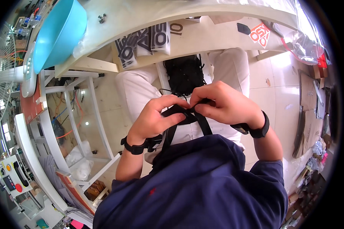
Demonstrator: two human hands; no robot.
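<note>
Both of my hands meet in front of my body, above my lap. Pinched between the thumb and fingers of my left hand [154, 116] is the edge of a black fabric piece with straps [186, 117]. My right hand [227, 103] has its fingers closed on the same piece at its right upper side, where fingers hide part of it. Two black straps run down from it toward my shirt. Just beyond the hands, between my knees, lies a heap of black pieces with cords [184, 74]. Each wrist wears a black band.
Ahead stands a pale table with a lower shelf [202, 38] holding black-and-white printed packages [141, 42] and a small black object [243, 28]. A blue basin [61, 34] sits at the far left beside a fan [4, 72]. A white metal frame [97, 110] is left; cardboard [307, 110] is right.
</note>
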